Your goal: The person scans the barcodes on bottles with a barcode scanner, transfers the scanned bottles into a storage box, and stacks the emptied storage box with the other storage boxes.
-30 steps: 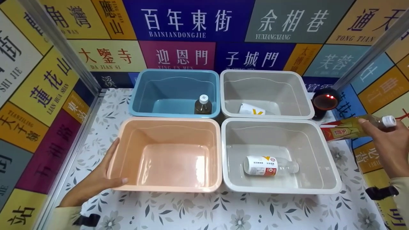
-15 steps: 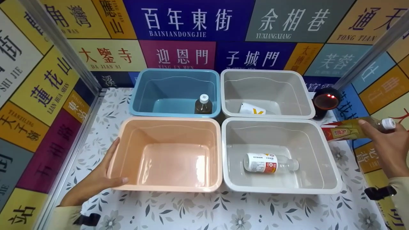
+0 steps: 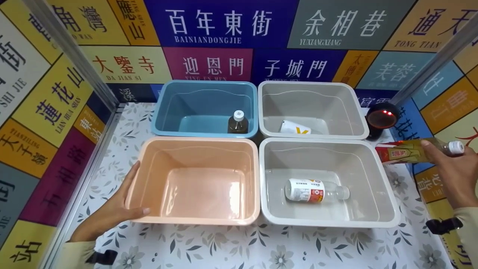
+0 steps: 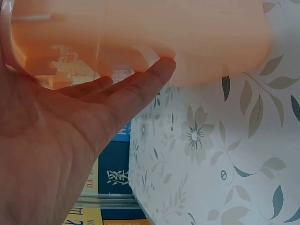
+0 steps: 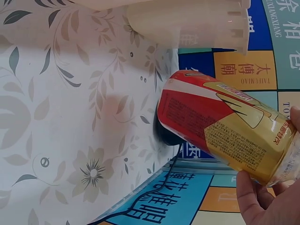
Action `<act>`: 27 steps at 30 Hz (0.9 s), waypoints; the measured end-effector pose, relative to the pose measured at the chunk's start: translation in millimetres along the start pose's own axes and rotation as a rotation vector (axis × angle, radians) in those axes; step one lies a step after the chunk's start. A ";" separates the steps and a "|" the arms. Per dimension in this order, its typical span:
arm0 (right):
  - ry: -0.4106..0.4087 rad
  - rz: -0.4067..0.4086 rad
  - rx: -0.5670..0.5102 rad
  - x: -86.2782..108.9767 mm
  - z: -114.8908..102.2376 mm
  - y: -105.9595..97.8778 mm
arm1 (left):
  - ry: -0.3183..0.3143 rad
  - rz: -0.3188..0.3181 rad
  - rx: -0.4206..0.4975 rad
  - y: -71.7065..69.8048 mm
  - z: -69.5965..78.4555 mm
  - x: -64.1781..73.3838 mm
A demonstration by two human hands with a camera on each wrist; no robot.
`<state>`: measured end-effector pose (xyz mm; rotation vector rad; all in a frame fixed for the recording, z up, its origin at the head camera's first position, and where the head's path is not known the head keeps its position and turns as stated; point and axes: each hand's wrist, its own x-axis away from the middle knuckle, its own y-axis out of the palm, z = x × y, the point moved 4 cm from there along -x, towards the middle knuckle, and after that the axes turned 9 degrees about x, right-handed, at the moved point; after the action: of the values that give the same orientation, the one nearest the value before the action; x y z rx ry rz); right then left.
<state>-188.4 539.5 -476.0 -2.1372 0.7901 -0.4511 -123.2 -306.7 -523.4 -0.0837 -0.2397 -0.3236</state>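
Note:
My right hand point(image 3: 453, 168) grips a plastic bottle point(image 3: 405, 150) with a red and gold label and a white cap. The bottle lies nearly level in the air, its base pointing left, close to a black scanner-like device point(image 3: 381, 118) with red lights. In the right wrist view, small print shows on the label of the bottle point(image 5: 225, 126). On the left, my left hand point(image 3: 115, 203) rests against the peach bin point(image 3: 194, 220), thumb at its near left corner. Straight fingers touch the outer wall of the peach bin point(image 4: 211, 42) in the left wrist view.
A blue bin point(image 3: 201, 132) holds a dark bottle point(image 3: 238, 124). The back grey bin point(image 3: 313, 86) contains a white-labelled bottle point(image 3: 295, 127). Another white-labelled bottle point(image 3: 306, 190) lies in the front grey bin point(image 3: 328, 223). Printed panels surround the flowered table point(image 3: 213, 246).
The bottle lying in the front grey bin has rolled slightly. My right hand has tilted its bottle a little beside the black device. My left hand stays on the peach bin.

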 end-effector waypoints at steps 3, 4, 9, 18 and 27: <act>0.010 0.005 -0.005 -1.2 1.0 0.2 | -0.008 0.005 -0.003 -0.1 -0.6 0.2; 0.015 0.007 -0.009 -1.7 1.4 0.3 | -0.012 0.007 -0.005 -0.1 -0.8 0.3; 0.032 0.015 -0.023 -4.1 3.1 1.5 | -0.016 0.007 0.003 0.3 -0.8 0.3; 0.039 0.017 -0.041 -4.7 3.2 2.4 | -0.026 0.026 -0.013 0.3 -2.3 -0.1; 0.045 -0.020 -0.063 -3.4 0.3 6.0 | -0.037 0.026 -0.003 0.1 -2.7 -0.3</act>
<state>-193.0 539.0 -481.1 -2.2013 0.8191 -0.4926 -122.8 -306.8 -526.1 -0.0955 -0.2748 -0.2968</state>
